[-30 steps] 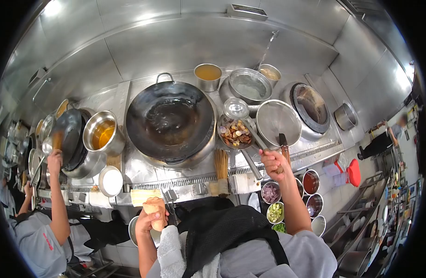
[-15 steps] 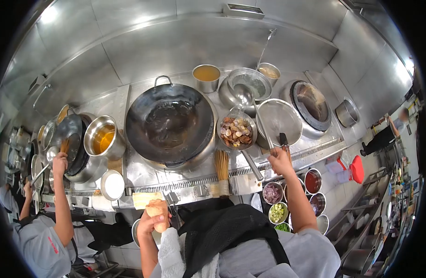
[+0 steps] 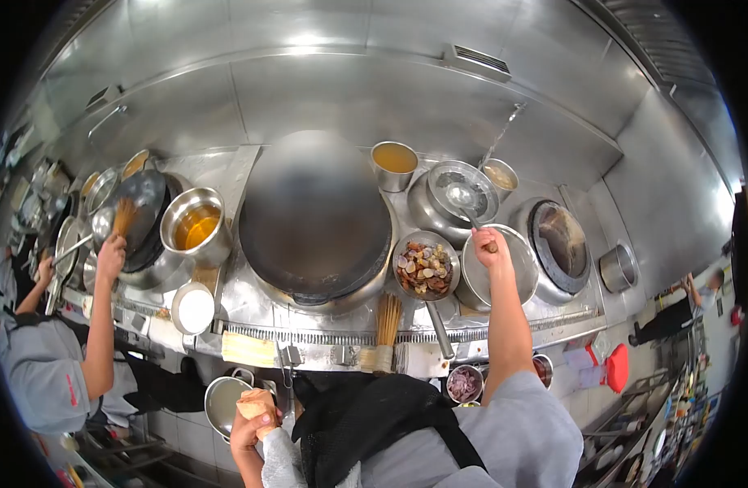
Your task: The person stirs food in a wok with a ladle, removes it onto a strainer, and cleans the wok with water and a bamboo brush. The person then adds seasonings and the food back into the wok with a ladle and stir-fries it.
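My right hand (image 3: 488, 247) grips the wooden-ended handle of a long metal ladle (image 3: 473, 216). The ladle's bowl is in the water basin (image 3: 444, 172) at the back. My left hand (image 3: 250, 429), low near my apron, is closed around a tan, crumpled bundle (image 3: 260, 404), perhaps a cloth. A large black wok (image 3: 264, 260) sits on the burner ahead of me; a blurred patch hides most of its inside. Right of it, a long-handled strainer (image 3: 440, 332) holds browned, shell-like pieces of food (image 3: 425, 267). A wide metal pot (image 3: 510, 281) stands under my right forearm.
A bamboo brush (image 3: 388, 321) stands at the front edge. Pots of yellow oil (image 3: 196, 228) and broth (image 3: 394, 159) flank the wok. At left, a co-worker's hand (image 3: 111, 256) holds another brush over a wok. A covered burner (image 3: 561, 244) is at right.
My right hand has moved forward, taking the ladle's bowl back into the water basin. My left hand is lower, still holding the tan bundle. The view has shifted, and the wok's inside is now blurred.
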`<state>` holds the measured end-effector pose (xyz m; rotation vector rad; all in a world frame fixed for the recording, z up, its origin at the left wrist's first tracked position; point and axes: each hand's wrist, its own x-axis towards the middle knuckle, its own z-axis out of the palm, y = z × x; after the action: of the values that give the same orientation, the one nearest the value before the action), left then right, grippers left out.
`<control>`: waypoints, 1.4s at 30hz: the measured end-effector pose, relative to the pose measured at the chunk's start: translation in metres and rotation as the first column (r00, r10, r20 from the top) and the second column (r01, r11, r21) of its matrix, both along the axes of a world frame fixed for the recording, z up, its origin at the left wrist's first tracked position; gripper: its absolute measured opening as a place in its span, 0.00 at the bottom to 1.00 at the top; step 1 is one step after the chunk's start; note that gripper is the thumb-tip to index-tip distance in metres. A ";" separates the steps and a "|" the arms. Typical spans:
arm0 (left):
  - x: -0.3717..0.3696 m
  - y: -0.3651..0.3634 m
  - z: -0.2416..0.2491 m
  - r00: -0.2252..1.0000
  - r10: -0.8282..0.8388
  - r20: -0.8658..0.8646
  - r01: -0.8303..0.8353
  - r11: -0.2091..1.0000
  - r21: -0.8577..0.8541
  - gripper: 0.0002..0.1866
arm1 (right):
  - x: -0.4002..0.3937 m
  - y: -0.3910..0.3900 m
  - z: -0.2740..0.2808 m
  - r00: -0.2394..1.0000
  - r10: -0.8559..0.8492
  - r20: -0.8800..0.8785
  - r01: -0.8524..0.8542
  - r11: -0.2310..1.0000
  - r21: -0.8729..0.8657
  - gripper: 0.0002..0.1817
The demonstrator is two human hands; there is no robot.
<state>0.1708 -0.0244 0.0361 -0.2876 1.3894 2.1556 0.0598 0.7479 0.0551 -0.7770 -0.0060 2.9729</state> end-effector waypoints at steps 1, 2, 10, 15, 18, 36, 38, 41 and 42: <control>0.004 0.000 -0.002 1.000 0.015 0.009 -0.015 1.000 0.002 0.45 | 0.000 -0.009 0.002 1.000 0.015 0.009 -0.015 1.000 0.002 0.07; 0.006 -0.002 -0.004 1.000 0.024 0.016 -0.024 1.000 0.002 0.45 | 0.002 -0.018 0.002 0.998 0.013 -0.055 -0.013 1.000 0.007 0.07; -0.036 -0.007 -0.002 0.988 -0.147 -0.044 0.145 0.989 -0.030 0.44 | 0.059 -0.084 0.047 0.972 0.073 -0.223 -0.084 0.996 -0.037 0.11; -0.074 0.000 0.003 0.960 -0.272 -0.057 0.272 0.962 -0.008 0.41 | 0.101 -0.131 0.062 0.962 0.091 -0.258 -0.103 0.994 -0.035 0.12; -0.087 0.013 0.015 0.957 -0.286 -0.046 0.288 0.958 0.019 0.41 | 0.128 -0.158 0.058 0.971 0.085 -0.222 -0.092 0.996 -0.019 0.14; -0.096 0.086 0.023 0.868 -0.495 -0.042 0.496 0.868 0.020 0.39 | 0.226 -0.216 0.005 0.912 0.142 0.386 -0.364 0.713 0.599 0.16; -0.090 0.092 0.022 0.880 -0.473 -0.036 0.474 0.881 0.015 0.39 | 0.227 -0.215 0.002 0.875 0.090 0.475 -0.443 0.543 0.713 0.15; -0.079 0.096 0.017 0.885 -0.466 -0.011 0.466 0.885 -0.009 0.39 | 0.228 -0.201 -0.009 0.842 -0.045 0.537 -0.529 0.119 0.840 0.17; -0.074 0.098 0.016 0.902 -0.431 -0.020 0.431 0.903 -0.011 0.39 | 0.226 -0.181 -0.029 0.851 -0.117 0.511 -0.520 -0.061 0.852 0.15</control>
<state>0.0964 0.0740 0.0526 0.0441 1.3249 1.7906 0.2858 0.5664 0.0262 -1.0808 -2.2412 1.7454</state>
